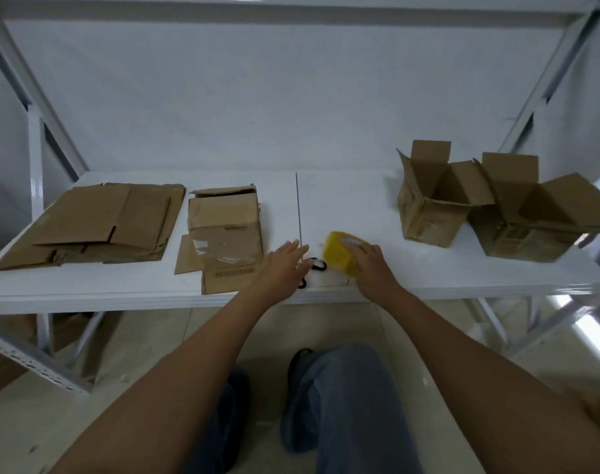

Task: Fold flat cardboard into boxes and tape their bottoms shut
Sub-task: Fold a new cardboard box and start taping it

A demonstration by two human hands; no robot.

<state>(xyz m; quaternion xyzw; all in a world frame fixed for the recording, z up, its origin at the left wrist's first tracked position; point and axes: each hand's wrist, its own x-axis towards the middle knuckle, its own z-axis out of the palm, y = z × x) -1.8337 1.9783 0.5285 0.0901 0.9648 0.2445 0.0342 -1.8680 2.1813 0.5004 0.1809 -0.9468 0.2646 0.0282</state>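
Black-handled scissors (315, 265) are being partly covered by the flat-fingered left hand (284, 266) on the tabletop (428, 268). The yellow tape roll (341, 253) is being gripped by the right hand (372, 265). A folded box (225, 230) is being left beside flat cardboard (96, 224).

Packing or storage room: white metal shelving (35, 138), cardboard boxes (431, 203), bare walls.

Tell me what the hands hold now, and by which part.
Right hand grips the yellow tape roll by its outer rim. Left hand holds nothing.
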